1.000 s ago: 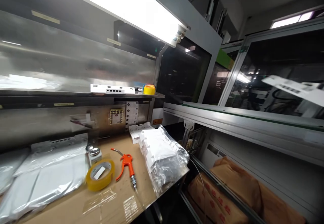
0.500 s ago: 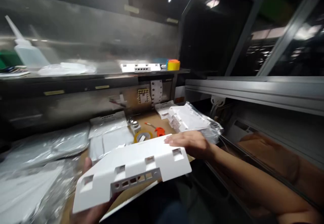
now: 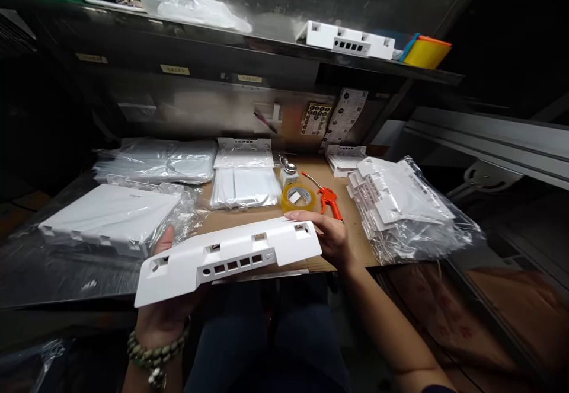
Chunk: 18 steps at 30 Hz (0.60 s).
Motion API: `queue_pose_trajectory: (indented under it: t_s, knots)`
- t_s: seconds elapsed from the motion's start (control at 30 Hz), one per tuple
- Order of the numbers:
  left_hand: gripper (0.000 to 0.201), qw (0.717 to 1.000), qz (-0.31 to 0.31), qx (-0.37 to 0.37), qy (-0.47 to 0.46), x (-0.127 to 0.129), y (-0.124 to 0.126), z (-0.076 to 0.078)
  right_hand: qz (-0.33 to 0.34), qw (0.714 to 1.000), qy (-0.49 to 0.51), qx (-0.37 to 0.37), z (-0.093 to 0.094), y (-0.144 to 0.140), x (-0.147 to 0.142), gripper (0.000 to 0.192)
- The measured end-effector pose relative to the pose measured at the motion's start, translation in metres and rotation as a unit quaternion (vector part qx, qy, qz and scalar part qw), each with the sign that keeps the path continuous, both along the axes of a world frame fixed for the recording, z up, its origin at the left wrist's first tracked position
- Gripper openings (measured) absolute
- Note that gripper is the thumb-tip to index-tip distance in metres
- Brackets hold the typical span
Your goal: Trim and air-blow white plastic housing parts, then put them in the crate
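Note:
A white plastic housing (image 3: 249, 243) is held tilted above the table's front edge, its row of square and round port cutouts turned toward me. My left hand (image 3: 164, 307) supports it from below at the left end, thumb showing above the far edge and the other fingers mostly hidden. At the right end, my right hand (image 3: 331, 236) grips the far edge, with fingertips on top. Just beyond the housing lie a roll of yellowish clear tape (image 3: 306, 198) and an orange air blow gun (image 3: 329, 197).
Bagged white housings (image 3: 395, 197) are stacked at right, another wrapped stack (image 3: 111, 212) at left. Plastic bags (image 3: 155, 159) and white sleeves (image 3: 244, 187) lie behind, near a small metal-capped bottle (image 3: 290, 173). The shelf above holds a similar housing (image 3: 347, 40) and a yellow tape roll (image 3: 425, 52).
My view has swung down and to the left, bringing more of the table into sight. The housing is tipped so its port strip faces me more; both hands keep hold of it.

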State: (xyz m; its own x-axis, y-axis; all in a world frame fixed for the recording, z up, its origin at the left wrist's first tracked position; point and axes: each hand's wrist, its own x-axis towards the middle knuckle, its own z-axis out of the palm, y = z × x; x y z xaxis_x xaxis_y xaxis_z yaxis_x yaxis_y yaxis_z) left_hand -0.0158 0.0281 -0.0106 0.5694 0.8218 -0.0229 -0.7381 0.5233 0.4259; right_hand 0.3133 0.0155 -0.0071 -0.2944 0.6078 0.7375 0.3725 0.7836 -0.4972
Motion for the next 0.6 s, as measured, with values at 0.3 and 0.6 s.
queue_pose_trajectory:
  t_s: [0.3, 0.6]
  knots:
    - [0.085, 0.996, -0.073, -0.014, 0.04, 0.019, -0.015, -0.006, -0.052, 0.992, 0.094, -0.064, -0.024, -0.013, 0.003, 0.048]
    - [0.083, 0.979, -0.021, -0.127, 0.155, 0.032, -0.021, 0.0, -0.104, 0.976, 0.164, -0.095, -0.047, -0.033, 0.004, 0.042]
